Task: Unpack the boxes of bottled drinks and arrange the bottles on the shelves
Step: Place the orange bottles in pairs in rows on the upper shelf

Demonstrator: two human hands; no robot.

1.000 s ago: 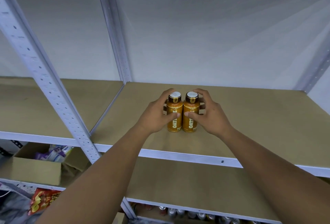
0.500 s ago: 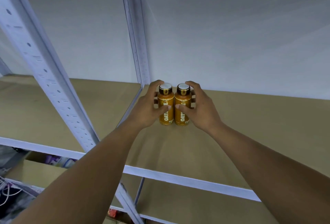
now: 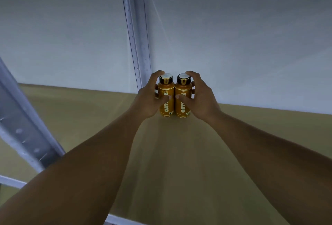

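Head view, the only one: two orange bottles stand upright and touching side by side, the left bottle (image 3: 168,110) and the right bottle (image 3: 182,110), at the back of the brown shelf (image 3: 179,162). They sit close to the white back wall (image 3: 233,36) and just right of the rear metal upright (image 3: 136,36). Their bases appear to rest on the board. The left hand (image 3: 148,99) grips the left bottle, fingers curled behind it and thumb across the label. The right hand (image 3: 200,99) grips the right bottle the same way. A front upright (image 3: 23,131) crosses the lower left. Progress looks early: these two are the only bottles in view and likely start a back row, not yet released. No box shows, so how many remain to unpack cannot be told. Left to do: let go and fetch more bottles.
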